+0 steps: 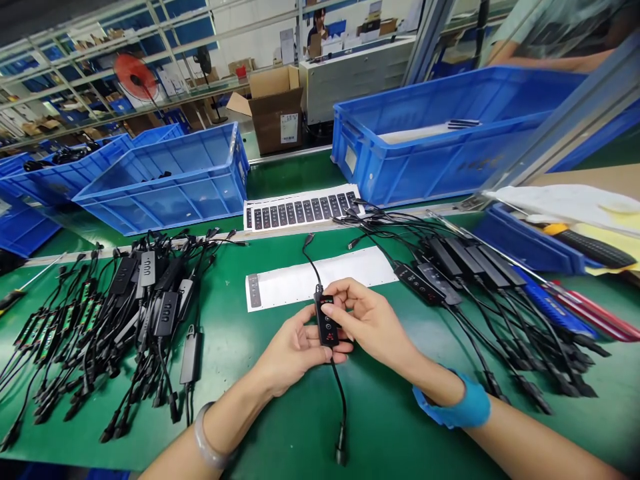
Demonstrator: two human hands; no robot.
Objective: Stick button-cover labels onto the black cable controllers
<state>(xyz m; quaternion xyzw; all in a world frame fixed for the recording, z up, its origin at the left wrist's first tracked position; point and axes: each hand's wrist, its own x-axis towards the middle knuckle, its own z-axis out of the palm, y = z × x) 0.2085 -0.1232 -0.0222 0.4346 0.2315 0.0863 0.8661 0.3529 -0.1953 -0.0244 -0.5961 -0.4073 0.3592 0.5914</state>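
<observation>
Overall, a green workbench [380,433] is spread with gear, and blue crates [400,167] are ranged beyond it. Bundled black cables [110,333] are laid out on both sides, with a white backing strip [320,277] placed centrally. A black control box [327,330] is held above the bench, its long axis pointing nearly straight away from the person, and its cord [341,413] trails both ways. It is cradled by the half-open left hand [295,350], while its upper end is pinched by the curled right hand [370,320].
</observation>
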